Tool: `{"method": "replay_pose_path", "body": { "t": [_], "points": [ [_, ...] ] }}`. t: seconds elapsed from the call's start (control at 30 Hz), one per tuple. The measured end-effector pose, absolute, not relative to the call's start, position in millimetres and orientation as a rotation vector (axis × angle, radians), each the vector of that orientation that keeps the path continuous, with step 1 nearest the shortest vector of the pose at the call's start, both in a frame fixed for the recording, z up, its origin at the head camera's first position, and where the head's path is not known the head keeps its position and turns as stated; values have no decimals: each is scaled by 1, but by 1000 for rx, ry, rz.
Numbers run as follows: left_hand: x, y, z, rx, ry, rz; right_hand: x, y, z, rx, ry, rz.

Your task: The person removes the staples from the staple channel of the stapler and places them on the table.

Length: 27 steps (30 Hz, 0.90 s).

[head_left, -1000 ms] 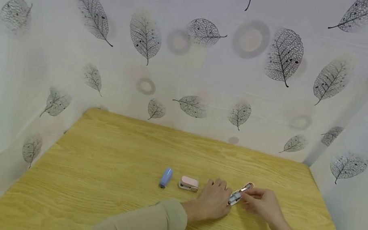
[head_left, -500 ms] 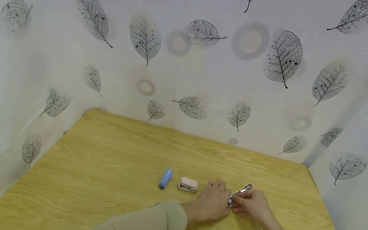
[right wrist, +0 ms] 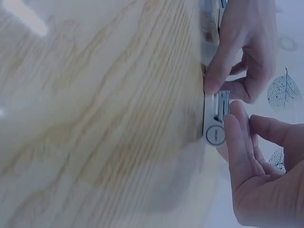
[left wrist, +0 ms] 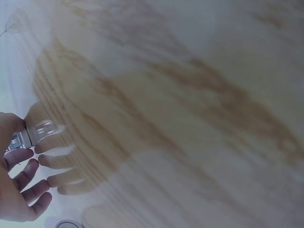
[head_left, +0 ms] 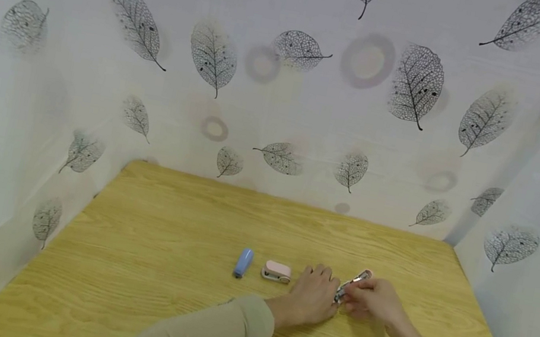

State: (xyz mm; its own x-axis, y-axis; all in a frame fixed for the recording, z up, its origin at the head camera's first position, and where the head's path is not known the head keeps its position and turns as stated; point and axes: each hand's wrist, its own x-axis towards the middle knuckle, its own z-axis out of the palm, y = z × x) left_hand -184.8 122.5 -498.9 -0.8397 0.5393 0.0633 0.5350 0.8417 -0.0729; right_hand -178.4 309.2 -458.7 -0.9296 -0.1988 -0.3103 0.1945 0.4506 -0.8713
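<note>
**Handling the opened stapler [right wrist: 210,116]**

I judge it light, stiff and smooth, likelier to skid than break; I should hold it by its sides, clear of the metal channel [right wrist: 223,105]. It is just right of my left hand [head_left: 311,294], on or barely above the tabletop [head_left: 155,233]. That hand, back upward, pinches it between thumb and forefinger. Opposite, my right hand [head_left: 378,301] has bent fingers beside the channel; whether they grasp anything, I cannot tell.
</note>
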Motion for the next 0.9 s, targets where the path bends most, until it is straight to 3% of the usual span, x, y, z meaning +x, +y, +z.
{"method": "replay_pose_path", "body": {
  "t": [0.3, 0.9],
  "points": [
    [-184, 122, -497, -861, -2938, 89, -167, 338, -447, 72, 2303, -1494],
    [-186, 124, -497, -848, -2975, 86, -147, 338, -480, 86, 2065, -1487]
  ]
}}
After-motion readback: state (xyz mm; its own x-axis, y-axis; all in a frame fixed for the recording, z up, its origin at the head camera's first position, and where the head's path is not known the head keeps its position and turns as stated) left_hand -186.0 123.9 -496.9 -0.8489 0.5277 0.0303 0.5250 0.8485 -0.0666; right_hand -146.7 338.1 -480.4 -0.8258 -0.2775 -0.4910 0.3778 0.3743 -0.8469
